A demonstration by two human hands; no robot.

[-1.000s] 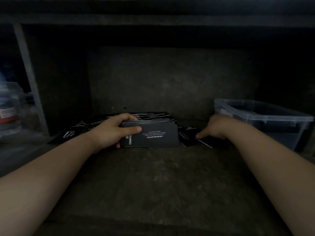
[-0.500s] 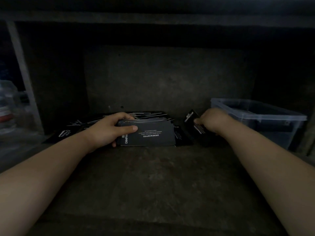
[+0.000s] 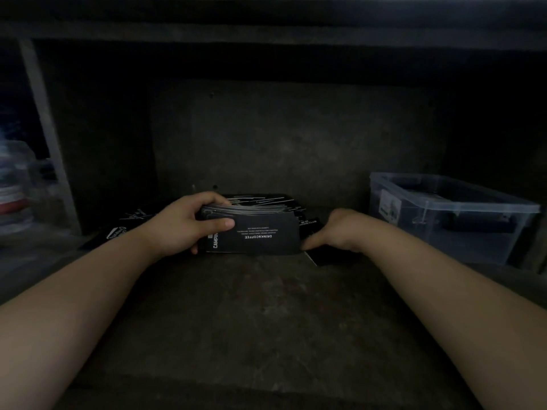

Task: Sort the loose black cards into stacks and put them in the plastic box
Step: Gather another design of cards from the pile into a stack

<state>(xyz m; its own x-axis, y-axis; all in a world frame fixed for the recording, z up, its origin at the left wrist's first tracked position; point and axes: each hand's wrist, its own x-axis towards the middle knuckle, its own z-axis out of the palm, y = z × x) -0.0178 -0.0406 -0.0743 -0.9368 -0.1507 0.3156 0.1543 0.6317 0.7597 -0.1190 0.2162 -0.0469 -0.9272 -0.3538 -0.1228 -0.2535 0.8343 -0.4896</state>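
My left hand (image 3: 180, 224) grips a thick stack of black cards (image 3: 257, 235) held on edge on the shelf floor, thumb across its printed front. My right hand (image 3: 343, 232) is low at the stack's right end and pinches a single black card (image 3: 324, 258), whose corner shows under the hand. More loose black cards (image 3: 118, 232) lie scattered to the left and behind the stack. The clear plastic box (image 3: 444, 220) stands open at the right, with dark contents that I cannot make out.
I am looking into a dim shelf compartment with a dark back wall (image 3: 296, 143) and a board overhead. A pale upright (image 3: 47, 137) bounds the left side, with blurred clear containers (image 3: 17, 196) beyond it. Bare shelf floor (image 3: 266, 321) lies between my forearms.
My right hand picked a loose card off the shelf, raised it, then brought it down and left to the stack's right end. My left hand has kept hold of the stack.
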